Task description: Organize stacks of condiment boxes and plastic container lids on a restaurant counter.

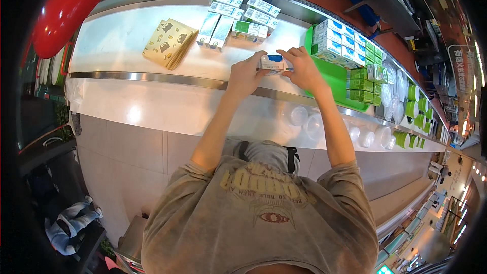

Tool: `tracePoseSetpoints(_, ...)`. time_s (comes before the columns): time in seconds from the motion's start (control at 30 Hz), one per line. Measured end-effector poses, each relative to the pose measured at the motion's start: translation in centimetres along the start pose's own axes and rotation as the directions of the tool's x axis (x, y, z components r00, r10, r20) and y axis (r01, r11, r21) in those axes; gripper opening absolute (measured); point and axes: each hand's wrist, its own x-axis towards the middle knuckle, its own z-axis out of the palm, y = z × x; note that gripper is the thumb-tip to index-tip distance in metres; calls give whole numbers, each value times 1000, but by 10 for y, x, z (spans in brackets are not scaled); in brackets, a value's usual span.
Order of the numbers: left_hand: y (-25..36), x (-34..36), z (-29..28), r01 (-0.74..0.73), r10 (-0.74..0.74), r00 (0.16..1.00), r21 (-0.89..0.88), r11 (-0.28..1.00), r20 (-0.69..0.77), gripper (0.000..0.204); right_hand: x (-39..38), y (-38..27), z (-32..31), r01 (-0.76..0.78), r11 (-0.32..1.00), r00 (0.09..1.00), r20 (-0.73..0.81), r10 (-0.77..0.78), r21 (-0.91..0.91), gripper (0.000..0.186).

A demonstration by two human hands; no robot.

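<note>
Between my two hands, just above the counter's metal edge, is a small white and blue drink carton [272,63]. My left hand [247,74] grips its left end. At its right end, my right hand [303,70] has thumb and fingers closed on the carton's corner. Just beyond my hands, several similar cartons [215,29] are grouped on the white counter [122,33], some lying flat and some side by side. A carton with a green panel [250,29] lies nearest my hands.
Tan printed paper bags [169,43] lie stacked at left. On the right, a green tray [329,77] holds stacked white-blue cartons [335,40] and green cartons [361,86]. Clear plastic lids [390,94] and green cups [413,93] stand farther right. A red balloon [66,12] hangs upper left.
</note>
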Motion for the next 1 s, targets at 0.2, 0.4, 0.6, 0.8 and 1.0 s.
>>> tracePoseSetpoints(0.2,3,4,0,116,-114,991,-20,993,66,44,-3,-4,0,5,1000,997,-76,-6,-11,59)
tracePoseSetpoints(0.4,-1,1,0,153,-145,985,-80,985,97,45,-2,-9,5,-57,996,998,-13,57,-69,52)
tracePoseSetpoints(0.6,1,43,-23,-215,217,975,395,893,39,56,1,-8,3,-34,998,999,-28,33,-46,45)
tracePoseSetpoints(0.8,-32,99,-3,-108,61,993,627,771,97,40,2,-10,16,-55,992,998,-18,53,-111,32)
tracePoseSetpoints(1.0,-28,103,8,-228,136,974,739,634,183,42,0,-10,24,-40,957,998,-60,24,-287,20)
